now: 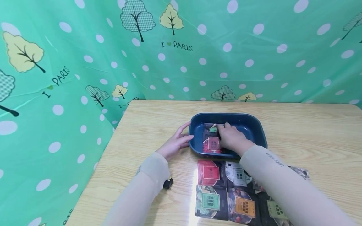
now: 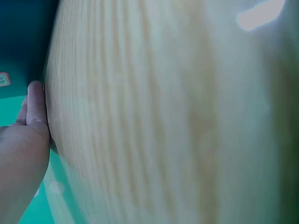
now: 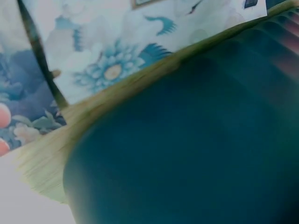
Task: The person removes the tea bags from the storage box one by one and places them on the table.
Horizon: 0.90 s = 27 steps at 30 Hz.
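A dark blue plastic tub (image 1: pixel 255 125) stands on the table. My left hand (image 1: pixel 176 142) rests against its left side with fingers extended, the tips right at the rim; in the left wrist view some fingers (image 2: pixel 36 100) lie along the tub's wall. My right hand (image 1: pixel 233 138) reaches down inside, its bent fingers at the right edge of a tea packet (image 1: pixel 213 143) with a pink label, pinching it; the thumb is hidden. Above that label a green label (image 1: pixel 213 129) shows. The tub's wall (image 3: pixel 177 140) fills much of the right wrist view.
In front of the tub lie several flat tea packets in two rows, among them a red one (image 1: pixel 211 172), a white one (image 1: pixel 239 177), a green-labelled one (image 1: pixel 210 201) and an orange-labelled one (image 1: pixel 244 207). My right forearm covers part of them. A small black object (image 1: pixel 168 183) sits beside my left sleeve.
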Available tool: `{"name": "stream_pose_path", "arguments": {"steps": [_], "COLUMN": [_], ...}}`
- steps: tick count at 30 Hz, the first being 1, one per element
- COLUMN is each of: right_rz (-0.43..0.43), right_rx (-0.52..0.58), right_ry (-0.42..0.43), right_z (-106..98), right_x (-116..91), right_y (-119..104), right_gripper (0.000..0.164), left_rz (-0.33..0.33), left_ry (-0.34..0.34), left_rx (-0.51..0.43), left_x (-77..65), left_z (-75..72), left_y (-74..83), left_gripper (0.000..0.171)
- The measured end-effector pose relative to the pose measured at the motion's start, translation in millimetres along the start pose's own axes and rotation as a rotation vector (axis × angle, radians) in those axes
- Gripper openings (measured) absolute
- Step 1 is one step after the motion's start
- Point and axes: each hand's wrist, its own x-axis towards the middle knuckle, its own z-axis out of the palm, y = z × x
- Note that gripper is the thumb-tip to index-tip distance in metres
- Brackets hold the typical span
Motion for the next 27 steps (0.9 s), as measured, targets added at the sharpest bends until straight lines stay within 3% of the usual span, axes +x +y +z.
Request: {"name": "stream_pose_path", "arguments": {"steps": [6, 15, 23, 27], "right_rz": [-0.008, -0.009, 0.004, 0.006], "right_rx": [-0.009, -0.01, 0.028, 0.043], "right_ry": [0.0, -0.008, -0.031, -0.026], "right_z": [0.8, 0.9, -0.9, 0.6], "right_x": [2.1, 3.2, 4.3, 5.0], "right_y": [-1.0, -2.2, 0.5, 1.8], "right_gripper": [0.073, 0.073, 0.062, 0.071], "left_rz": [0.03, 0.031, 0.03, 0.044], "left_ry": [-0.001, 0.049, 0.036, 0.032], "left_rx": [0.122, 0.312, 0.337, 0.345], "left_x": [-0.1, 0.9, 4.5, 5.4], "left_z": [-4.4, -10.0, -7.7, -5.5], "left_y": [6.0, 13.9, 11.9, 11.6], "left_gripper": [0.063, 0.059, 0.06, 0.06]}}
